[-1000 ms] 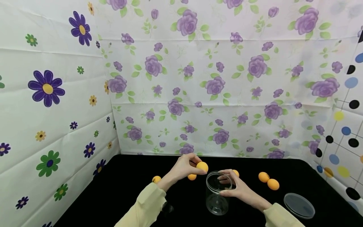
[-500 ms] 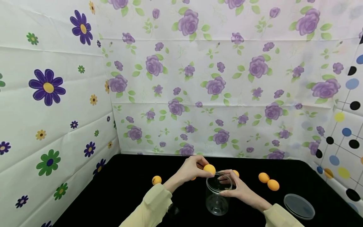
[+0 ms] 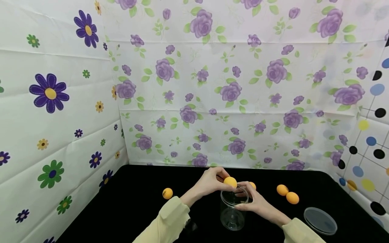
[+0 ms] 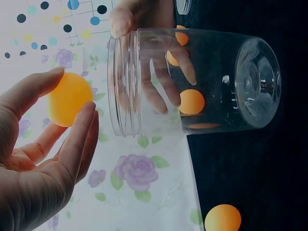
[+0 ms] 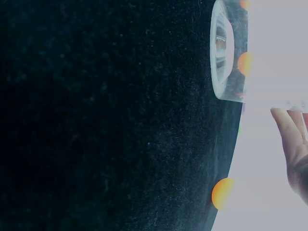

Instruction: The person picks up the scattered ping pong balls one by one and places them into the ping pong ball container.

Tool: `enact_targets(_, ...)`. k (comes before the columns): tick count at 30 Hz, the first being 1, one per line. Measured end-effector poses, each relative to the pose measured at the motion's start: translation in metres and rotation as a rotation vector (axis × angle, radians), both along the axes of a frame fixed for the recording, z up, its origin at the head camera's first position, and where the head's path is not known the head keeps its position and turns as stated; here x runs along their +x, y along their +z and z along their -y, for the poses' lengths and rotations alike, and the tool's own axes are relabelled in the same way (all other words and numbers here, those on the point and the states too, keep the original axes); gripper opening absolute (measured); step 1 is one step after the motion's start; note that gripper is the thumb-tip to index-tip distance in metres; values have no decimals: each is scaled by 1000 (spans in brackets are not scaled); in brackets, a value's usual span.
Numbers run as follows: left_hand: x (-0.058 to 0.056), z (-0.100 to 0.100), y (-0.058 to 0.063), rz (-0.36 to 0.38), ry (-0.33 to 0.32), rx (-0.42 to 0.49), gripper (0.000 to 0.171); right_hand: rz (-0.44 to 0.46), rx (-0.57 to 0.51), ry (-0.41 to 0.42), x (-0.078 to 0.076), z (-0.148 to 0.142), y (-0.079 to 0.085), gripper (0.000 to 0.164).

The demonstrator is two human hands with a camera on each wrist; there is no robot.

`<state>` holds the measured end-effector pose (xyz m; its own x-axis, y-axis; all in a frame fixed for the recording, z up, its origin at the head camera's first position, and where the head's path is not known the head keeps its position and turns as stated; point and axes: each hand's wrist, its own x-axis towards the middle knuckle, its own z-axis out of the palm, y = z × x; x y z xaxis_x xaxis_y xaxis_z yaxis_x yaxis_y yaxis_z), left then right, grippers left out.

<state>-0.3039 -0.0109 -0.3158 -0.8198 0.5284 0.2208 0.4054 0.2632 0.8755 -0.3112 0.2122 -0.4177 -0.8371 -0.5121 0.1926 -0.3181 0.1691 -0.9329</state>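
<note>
Between thumb and fingers, my left hand point(image 3: 209, 182) pinches an orange ping-pong ball point(image 3: 230, 182) close over the mouth of a clear plastic jar point(image 3: 232, 217). The jar stands upright and lidless on the black table. My right hand point(image 3: 258, 203) grips it near the threaded rim from the right side. In the left wrist view, the pinched ball point(image 4: 70, 99) is just outside the rim of the jar point(image 4: 216, 53), and other orange balls show through its wall. The right wrist view catches the jar's base point(image 5: 222, 50) and part of the right hand point(image 5: 294, 144).
One orange ball point(image 3: 167, 193) lies left of the left forearm. Another ball point(image 3: 252, 185) peeks out behind the right hand. Two balls point(image 3: 292, 198) sit side by side farther right. A clear round lid point(image 3: 320, 221) lies at the table's right. Flowered sheets surround the black table point(image 3: 136, 182).
My left hand has carried the ball rightward and slightly down, from beside the jar to over its mouth. It now covers a ball behind it. My right hand and the jar stay put.
</note>
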Motion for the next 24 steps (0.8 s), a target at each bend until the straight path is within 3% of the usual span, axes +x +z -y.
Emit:
enact_targets(4,-13,-6,-15,-22,14,-14,25,7,8,-16,0,0,0,50)
enact_targets(7,-17,-8,-19,-36,18,-25,25,7,13,-22,0,0,0,50)
enact_targets(16,-17,-9,-21,-40,-11,-26,27,16,16,-28,-2,0,-3,51)
enact_targets(24,-15,-11,-23,-26,16,-16,27,9,8,-29,0,0,-2,50)
